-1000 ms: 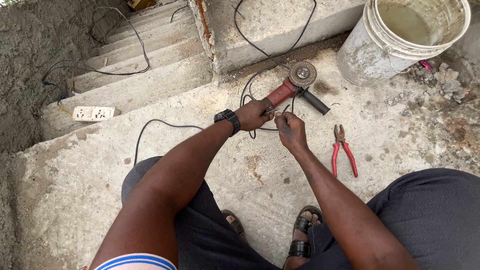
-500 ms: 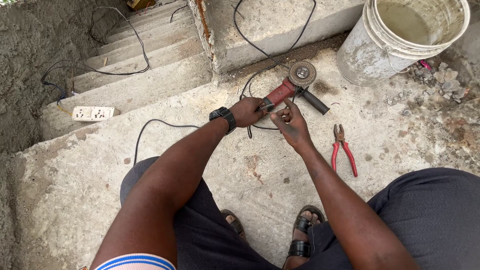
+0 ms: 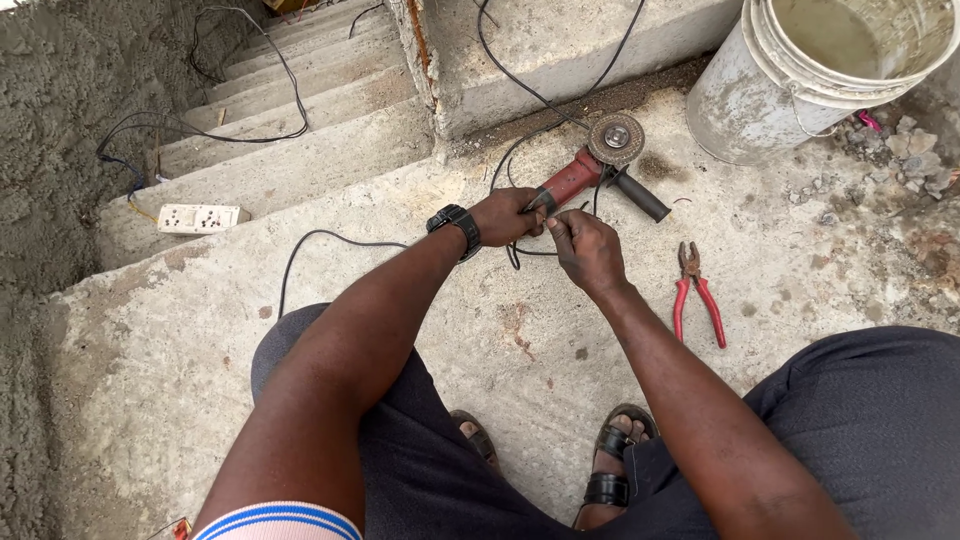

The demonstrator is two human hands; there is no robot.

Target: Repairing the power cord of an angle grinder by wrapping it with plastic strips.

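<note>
A red angle grinder (image 3: 585, 170) with a grey disc and a black side handle lies on the concrete floor. My left hand (image 3: 508, 215), with a black watch on the wrist, grips the rear end of the grinder's red body. My right hand (image 3: 583, 250) is closed right beside it, fingers pinching the black cable (image 3: 515, 255) where it leaves the grinder. The exact point of contact is hidden by my fingers.
Red-handled pliers (image 3: 697, 292) lie on the floor right of my right hand. A dirty white bucket (image 3: 800, 85) stands at the top right beside rubble. A white socket strip (image 3: 200, 217) rests on concrete steps at the left, with black cables running over them.
Both hands have stayed at the grinder's rear end; my right hand has moved closer to my left hand and closed on the cable. The grinder has not shifted.
</note>
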